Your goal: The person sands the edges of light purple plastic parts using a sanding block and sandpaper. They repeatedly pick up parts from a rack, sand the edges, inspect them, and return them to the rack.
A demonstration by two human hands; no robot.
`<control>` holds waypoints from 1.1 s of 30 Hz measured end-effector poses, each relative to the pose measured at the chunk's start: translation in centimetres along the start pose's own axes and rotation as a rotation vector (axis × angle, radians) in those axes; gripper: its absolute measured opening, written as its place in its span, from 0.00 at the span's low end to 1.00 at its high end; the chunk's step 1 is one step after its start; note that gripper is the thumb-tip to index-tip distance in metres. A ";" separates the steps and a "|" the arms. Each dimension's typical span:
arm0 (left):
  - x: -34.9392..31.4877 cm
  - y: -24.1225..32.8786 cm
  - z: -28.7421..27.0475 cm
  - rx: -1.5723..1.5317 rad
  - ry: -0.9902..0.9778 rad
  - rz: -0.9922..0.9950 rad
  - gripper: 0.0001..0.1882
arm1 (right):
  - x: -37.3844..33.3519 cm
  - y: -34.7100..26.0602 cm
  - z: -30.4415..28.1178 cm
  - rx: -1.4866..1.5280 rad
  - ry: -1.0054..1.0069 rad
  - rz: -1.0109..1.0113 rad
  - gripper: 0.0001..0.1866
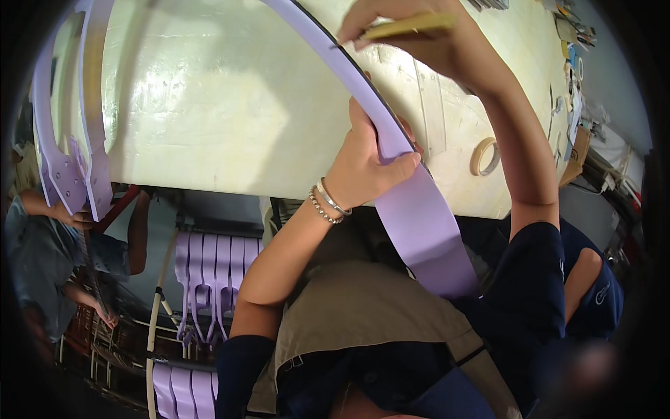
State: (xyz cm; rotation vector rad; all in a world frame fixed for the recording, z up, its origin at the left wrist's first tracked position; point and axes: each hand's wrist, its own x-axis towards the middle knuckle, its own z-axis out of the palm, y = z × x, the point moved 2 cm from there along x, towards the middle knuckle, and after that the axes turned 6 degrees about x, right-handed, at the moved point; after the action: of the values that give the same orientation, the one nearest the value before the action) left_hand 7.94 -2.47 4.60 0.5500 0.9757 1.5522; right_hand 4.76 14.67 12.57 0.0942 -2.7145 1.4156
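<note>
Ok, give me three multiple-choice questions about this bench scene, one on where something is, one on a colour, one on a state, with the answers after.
1. Where does the roll of tape lie?
A. On the pale table, right of the strip
B. On the person's lap
C. On the floor rack

2. What colour is the long curved strip?
A. Green
B. Lilac
C. Red

3. What is the left hand doing?
A. Hanging free
B. Lying flat on the table
C. Gripping the strip

Answers: 1 A, the roll sits on the tabletop near its right edge. 2 B, the strip is pale purple. 3 C, its fingers wrap round the strip, while the right hand holds a flat yellowish tool at the strip's edge.
</note>
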 end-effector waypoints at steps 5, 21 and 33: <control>0.0 0.0 0.2 0.006 0.024 -0.025 0.52 | -1.7 -1.1 -0.3 0.043 -0.033 0.054 0.05; 0.1 -0.5 0.5 -0.183 0.106 -0.079 0.39 | -3.1 -1.6 -0.4 -0.018 -0.014 -0.018 0.07; 0.5 0.2 1.1 -0.158 0.229 -0.093 0.42 | -5.6 -2.7 -0.3 0.033 0.049 0.056 0.05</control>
State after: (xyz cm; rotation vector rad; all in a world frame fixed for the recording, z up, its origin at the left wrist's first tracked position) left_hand 8.64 -1.72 5.26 0.2164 1.0245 1.6159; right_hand 10.60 13.50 14.43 -0.0145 -2.6758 1.4572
